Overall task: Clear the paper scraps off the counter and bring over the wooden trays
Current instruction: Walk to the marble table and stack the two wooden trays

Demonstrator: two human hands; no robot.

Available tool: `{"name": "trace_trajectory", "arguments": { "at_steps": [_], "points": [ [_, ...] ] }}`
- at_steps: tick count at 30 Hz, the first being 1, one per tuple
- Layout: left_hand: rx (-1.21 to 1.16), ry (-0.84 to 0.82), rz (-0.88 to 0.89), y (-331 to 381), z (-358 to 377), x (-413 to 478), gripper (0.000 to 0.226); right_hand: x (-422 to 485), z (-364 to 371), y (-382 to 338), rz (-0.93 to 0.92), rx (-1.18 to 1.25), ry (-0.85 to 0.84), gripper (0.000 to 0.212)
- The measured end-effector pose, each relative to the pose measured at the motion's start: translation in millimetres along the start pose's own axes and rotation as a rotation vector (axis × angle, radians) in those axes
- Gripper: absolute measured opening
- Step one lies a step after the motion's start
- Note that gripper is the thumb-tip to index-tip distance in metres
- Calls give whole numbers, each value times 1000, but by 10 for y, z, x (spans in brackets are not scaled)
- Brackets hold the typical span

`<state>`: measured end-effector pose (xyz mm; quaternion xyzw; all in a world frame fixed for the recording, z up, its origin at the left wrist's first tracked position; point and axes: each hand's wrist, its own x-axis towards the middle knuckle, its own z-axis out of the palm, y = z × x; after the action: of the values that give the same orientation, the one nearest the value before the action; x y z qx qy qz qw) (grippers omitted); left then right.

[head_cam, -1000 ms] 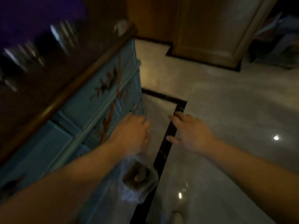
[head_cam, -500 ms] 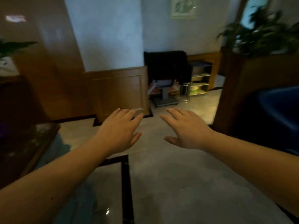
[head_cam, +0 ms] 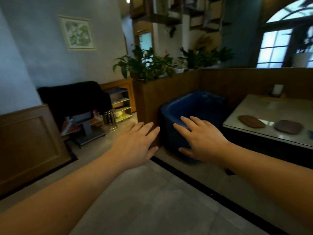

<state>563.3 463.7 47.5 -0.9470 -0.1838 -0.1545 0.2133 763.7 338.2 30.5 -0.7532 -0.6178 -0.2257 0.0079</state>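
A dark cloth [head_cam: 74, 97] drapes over a stand at the left, hiding most of it, and the shelf [head_cam: 121, 106] beside it is too blurred to read its contents. The left hand [head_cam: 135, 145] and right hand [head_cam: 203, 139] are held out palm down over the floor, fingers spread, holding nothing. Behind them a blue tub [head_cam: 191, 106] is partly covered by the right hand. On the pale surface [head_cam: 264, 107] at the right lie two flat brown wooden trays [head_cam: 251, 121], one oval and one squarer, side by side near its front edge; the surface is cut off by the frame.
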Motion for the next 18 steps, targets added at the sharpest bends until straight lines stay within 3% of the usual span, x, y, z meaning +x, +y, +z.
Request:
{"name": "trace_trajectory", "arguments": {
  "at_steps": [7, 18],
  "points": [
    [-73, 82, 158, 1207, 241, 1477, 62, -750, 259, 1810, 128, -70, -102, 84],
    [-236, 107, 313, 2308, 782, 3042, 64, -1260, 901, 3339, 332, -127, -191, 85]
  ]
}}
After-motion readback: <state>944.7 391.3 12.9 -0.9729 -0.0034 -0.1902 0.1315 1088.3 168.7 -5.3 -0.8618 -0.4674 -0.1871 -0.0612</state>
